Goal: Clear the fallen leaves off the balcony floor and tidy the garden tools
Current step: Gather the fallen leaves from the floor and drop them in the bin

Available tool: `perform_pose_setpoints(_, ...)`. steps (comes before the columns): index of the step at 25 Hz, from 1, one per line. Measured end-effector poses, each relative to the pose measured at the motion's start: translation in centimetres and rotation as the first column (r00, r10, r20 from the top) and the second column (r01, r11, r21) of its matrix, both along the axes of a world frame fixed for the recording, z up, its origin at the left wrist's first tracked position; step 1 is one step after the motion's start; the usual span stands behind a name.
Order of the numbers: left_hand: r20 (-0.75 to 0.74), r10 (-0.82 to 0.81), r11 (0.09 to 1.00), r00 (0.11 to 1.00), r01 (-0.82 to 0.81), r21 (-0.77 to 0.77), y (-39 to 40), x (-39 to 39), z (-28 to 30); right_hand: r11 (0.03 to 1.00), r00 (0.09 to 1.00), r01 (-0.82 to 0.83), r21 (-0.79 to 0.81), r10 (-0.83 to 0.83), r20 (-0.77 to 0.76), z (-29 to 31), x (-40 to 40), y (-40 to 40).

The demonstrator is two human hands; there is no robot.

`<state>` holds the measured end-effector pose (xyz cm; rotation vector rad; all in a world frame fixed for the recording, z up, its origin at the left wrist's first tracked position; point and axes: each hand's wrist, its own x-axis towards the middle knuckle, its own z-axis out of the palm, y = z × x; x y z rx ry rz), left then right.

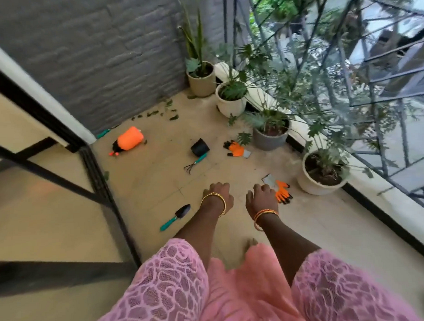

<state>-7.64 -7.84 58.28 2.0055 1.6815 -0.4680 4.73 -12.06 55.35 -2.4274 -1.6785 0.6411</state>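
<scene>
Fallen green leaves (166,112) lie scattered on the beige floor near the grey brick wall. Garden tools are strewn about: an orange sprayer bottle (127,140) on its side, a teal-handled hand rake (196,163), a teal-handled trowel (175,217), a black pot (200,147) tipped over, another teal handle (103,133) by the wall. One orange glove (235,148) lies near the grey planter, a second orange glove (283,191) just right of my right hand (262,197). My left hand (218,192) hangs beside it. Both hands hold nothing, fingers loosely curled.
Several potted plants line the right edge, among them a white pot (315,180) and a grey planter (270,138). A metal railing (372,106) runs behind them. A black-framed glass door (96,178) stands at the left. My foot (252,243) is on the floor.
</scene>
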Motion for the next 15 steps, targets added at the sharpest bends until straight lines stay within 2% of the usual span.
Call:
perform_pose_setpoints(4, -0.072, 0.154, 0.988, 0.985, -0.156, -0.017, 5.9, -1.6, -1.0, 0.985, 0.985, -0.170, 0.011, 0.170, -0.009, -0.6, -1.0, 7.6)
perform_pose_setpoints(7, -0.094, 0.281, 0.958, 0.955, -0.285, -0.032, 10.9, -1.6, -0.9, 0.975, 0.973, -0.221, 0.005, 0.221, -0.062, -0.7, 0.0, 13.4)
perform_pose_setpoints(11, -0.055, 0.423, 0.906, 0.905, -0.422, 0.024, 17.2, -0.2, 0.2, 0.951, 0.952, -0.303, 0.065, 0.305, -0.019, 0.5, 1.7, 21.4)
perform_pose_setpoints(15, -0.026, 0.484, 0.874, 0.875, -0.482, 0.058, 21.6, 0.3, 0.6, 0.909, 0.916, -0.395, 0.132, 0.400, -0.018, 1.7, 0.2, 28.0)
